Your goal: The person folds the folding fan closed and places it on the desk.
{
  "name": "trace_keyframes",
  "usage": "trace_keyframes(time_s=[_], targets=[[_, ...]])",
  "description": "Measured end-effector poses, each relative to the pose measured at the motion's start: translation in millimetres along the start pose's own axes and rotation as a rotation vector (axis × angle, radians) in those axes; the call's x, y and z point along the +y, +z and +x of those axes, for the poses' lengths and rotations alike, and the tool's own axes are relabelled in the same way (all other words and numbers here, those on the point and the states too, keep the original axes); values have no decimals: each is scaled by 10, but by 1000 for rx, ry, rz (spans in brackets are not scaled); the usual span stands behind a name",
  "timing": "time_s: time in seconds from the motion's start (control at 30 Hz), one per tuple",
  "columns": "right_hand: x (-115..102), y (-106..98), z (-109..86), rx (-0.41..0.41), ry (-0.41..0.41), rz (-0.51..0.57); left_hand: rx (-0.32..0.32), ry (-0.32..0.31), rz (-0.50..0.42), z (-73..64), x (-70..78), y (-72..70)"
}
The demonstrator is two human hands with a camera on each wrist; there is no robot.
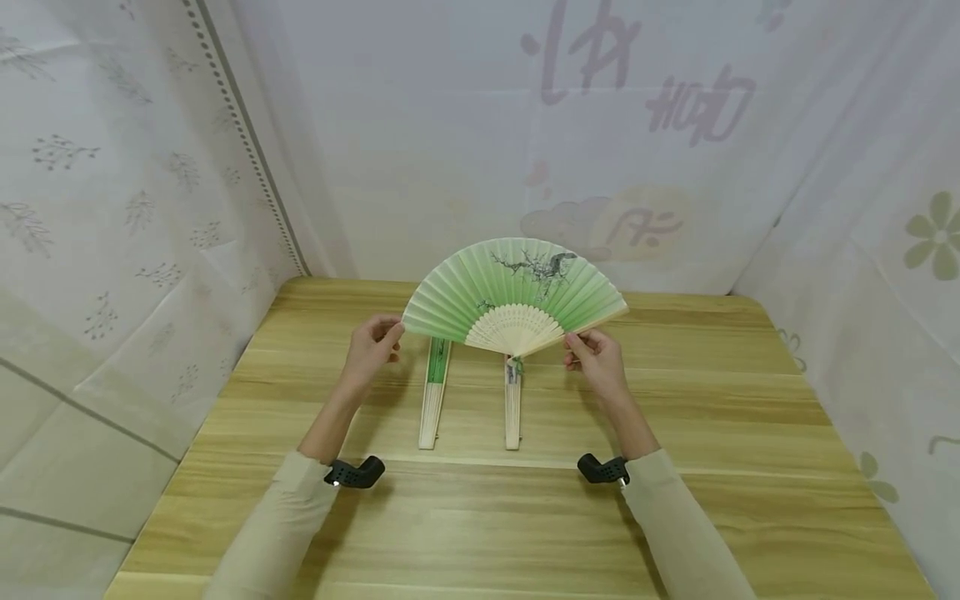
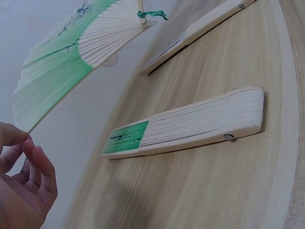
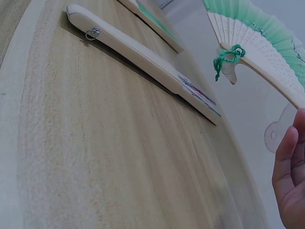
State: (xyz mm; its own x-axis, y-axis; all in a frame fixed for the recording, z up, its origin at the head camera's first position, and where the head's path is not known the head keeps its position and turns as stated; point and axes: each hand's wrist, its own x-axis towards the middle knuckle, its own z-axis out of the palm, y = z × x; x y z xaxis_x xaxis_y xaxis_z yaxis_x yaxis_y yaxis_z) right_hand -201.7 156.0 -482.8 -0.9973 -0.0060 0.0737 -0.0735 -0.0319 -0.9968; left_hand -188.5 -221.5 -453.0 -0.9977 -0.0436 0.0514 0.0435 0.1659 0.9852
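Note:
A green folding fan (image 1: 517, 275) with a dark branch print is spread wide above the table, its pale pierced ribs toward me. My left hand (image 1: 372, 346) pinches its left outer corner between thumb and fingers, as the left wrist view also shows. On the other side, my right hand (image 1: 600, 358) grips the right outer rib. A green cord (image 3: 228, 59) is knotted at the pivot. Beneath lie two folded fans: one with green cloth (image 2: 190, 124) on the left, and one with a multicoloured print (image 1: 513, 417) to its right, partly hidden by the spread fan.
The wood-grain table (image 1: 480, 533) ends at a pale printed curtain (image 1: 420, 150) behind. More patterned cloth (image 1: 135, 208) hangs along the left side, and a flowered cloth (image 1: 885, 275) along the right. A black wrist device (image 1: 358, 473) sits on each forearm.

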Motion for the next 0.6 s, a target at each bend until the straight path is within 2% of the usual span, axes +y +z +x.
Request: trace_keyframes(time_s=[0.23, 0.47, 0.6], targets=[[-64, -10, 27, -14, -13, -32, 13, 9, 0, 37, 81, 14], [-106, -36, 50, -33, -13, -68, -11, -17, 8, 45, 227, 20], [-135, -29, 55, -33, -21, -75, -11, -14, 9, 54, 260, 21]])
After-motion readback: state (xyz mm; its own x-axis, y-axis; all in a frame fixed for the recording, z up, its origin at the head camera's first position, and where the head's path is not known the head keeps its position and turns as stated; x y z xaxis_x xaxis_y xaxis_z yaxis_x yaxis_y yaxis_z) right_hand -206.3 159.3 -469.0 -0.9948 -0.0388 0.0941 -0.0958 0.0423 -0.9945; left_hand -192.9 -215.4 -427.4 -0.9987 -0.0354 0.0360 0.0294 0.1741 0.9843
